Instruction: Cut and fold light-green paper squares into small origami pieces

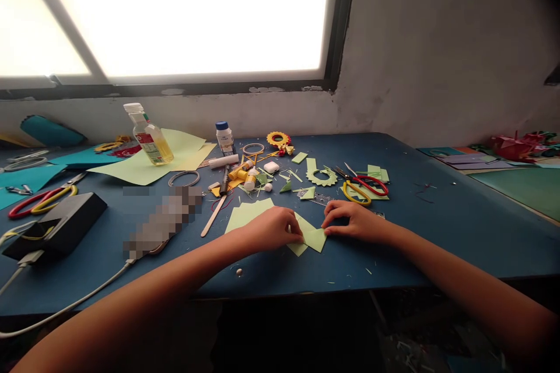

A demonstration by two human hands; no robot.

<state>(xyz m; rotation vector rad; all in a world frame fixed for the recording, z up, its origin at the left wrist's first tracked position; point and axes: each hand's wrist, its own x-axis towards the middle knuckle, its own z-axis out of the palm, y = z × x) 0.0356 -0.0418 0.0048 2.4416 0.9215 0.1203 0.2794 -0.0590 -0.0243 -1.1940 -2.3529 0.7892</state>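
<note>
A small light-green paper piece (311,237) lies on the blue table (437,227) near the front edge, partly folded into a pointed shape. My left hand (270,228) rests on its left side with fingers curled, pinching the paper's edge. My right hand (353,221) presses on its right side with fingertips bent down onto the fold. Another light-green sheet (247,213) lies just behind my left hand.
Behind my hands lie red-and-yellow scissors (362,186), a green paper ring (322,176), a yellow paper flower (279,140), glue bottles (224,137), a wooden stick (213,215) and scraps. Left: a bottle of yellow liquid (147,134), more scissors (41,199), a black box (56,224), a white cable (65,306).
</note>
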